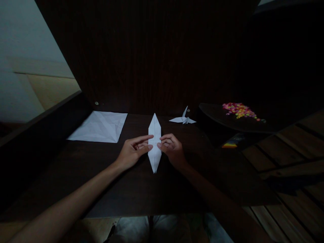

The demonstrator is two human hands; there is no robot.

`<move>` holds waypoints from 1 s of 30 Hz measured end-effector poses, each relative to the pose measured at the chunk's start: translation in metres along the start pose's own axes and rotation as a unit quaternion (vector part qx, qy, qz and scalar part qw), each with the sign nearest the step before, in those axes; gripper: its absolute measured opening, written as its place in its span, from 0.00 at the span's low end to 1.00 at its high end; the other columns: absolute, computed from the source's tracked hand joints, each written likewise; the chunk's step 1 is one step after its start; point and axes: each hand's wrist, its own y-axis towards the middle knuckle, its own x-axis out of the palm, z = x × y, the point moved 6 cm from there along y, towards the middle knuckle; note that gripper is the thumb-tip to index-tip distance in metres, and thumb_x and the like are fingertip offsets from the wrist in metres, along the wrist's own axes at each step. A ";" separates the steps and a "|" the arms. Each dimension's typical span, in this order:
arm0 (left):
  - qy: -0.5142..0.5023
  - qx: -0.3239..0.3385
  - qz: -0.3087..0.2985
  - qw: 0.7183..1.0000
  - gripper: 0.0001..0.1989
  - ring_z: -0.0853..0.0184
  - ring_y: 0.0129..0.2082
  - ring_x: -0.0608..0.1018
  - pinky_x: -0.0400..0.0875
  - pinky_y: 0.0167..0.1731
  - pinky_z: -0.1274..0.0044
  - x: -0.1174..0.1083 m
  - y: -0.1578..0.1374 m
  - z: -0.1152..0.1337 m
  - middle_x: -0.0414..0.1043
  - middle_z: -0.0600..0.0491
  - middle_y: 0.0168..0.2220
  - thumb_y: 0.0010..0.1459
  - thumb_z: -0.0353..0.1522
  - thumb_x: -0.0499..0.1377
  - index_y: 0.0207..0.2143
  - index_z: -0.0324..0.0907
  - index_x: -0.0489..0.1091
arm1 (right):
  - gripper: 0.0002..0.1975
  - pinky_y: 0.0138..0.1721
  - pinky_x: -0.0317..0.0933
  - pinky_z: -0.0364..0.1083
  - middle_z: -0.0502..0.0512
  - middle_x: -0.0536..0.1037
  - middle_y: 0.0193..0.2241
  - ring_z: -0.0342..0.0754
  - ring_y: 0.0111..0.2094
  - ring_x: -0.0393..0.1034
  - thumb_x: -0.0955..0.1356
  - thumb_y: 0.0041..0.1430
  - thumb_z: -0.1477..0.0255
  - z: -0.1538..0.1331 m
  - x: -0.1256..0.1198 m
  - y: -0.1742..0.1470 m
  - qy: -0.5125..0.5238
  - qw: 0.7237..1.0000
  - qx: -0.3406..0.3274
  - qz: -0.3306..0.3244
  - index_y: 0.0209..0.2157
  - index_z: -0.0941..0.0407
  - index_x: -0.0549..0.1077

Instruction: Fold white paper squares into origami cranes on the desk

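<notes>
A white sheet of paper folded into a long, narrow diamond (154, 130) is held upright between both hands, over the middle of the dark desk. Its top end is one point; a slit parts the tip at the bottom. My left hand (134, 148) pinches the left edge, thumb and index finger on the front face. From the other side, my right hand (173, 148) grips the right edge in the same way, thumb on the paper. The remaining fingers of both hands are curled and partly hidden.
A creased white square sheet (101, 128) lies at the left by the back panel. Behind my right hand rests a finished paper crane (184, 118). Colourful small pieces (240, 110) are heaped on a dark shelf (217, 118) at the right. A low side board (45, 118) bounds the desk's left.
</notes>
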 end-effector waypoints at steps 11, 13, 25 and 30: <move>0.052 0.079 0.055 0.994 0.10 0.64 0.37 0.76 0.69 0.36 0.76 -0.008 0.000 0.010 0.77 0.49 0.37 0.49 0.35 0.66 0.34 0.41 0.79 | 0.37 0.22 0.61 0.40 0.41 0.69 0.22 0.41 0.20 0.67 0.75 0.43 0.69 0.005 0.015 -0.009 0.016 0.994 0.067 -0.080 0.53 0.50 0.56; 0.048 0.074 0.055 0.995 0.11 0.65 0.35 0.76 0.69 0.34 0.77 -0.008 0.000 0.009 0.77 0.49 0.36 0.49 0.35 0.66 0.35 0.41 0.79 | 0.39 0.21 0.61 0.40 0.40 0.68 0.20 0.41 0.19 0.66 0.76 0.43 0.69 0.006 0.015 -0.009 0.010 0.994 0.072 -0.081 0.54 0.50 0.56; -0.020 0.027 0.022 0.999 0.26 0.70 0.29 0.75 0.71 0.32 0.77 -0.003 0.000 0.002 0.75 0.52 0.30 0.46 0.33 0.68 0.49 0.38 0.72 | 0.22 0.22 0.59 0.39 0.44 0.70 0.22 0.39 0.21 0.65 0.71 0.51 0.68 -0.005 0.009 -0.009 -0.038 0.997 0.002 -0.068 0.49 0.53 0.67; -0.007 0.027 -0.002 1.000 0.24 0.70 0.28 0.75 0.71 0.33 0.76 0.001 -0.004 0.003 0.75 0.52 0.29 0.46 0.33 0.68 0.47 0.36 0.73 | 0.17 0.25 0.62 0.40 0.48 0.72 0.24 0.41 0.24 0.67 0.70 0.51 0.67 -0.012 0.003 -0.006 -0.062 0.997 -0.029 -0.027 0.44 0.55 0.73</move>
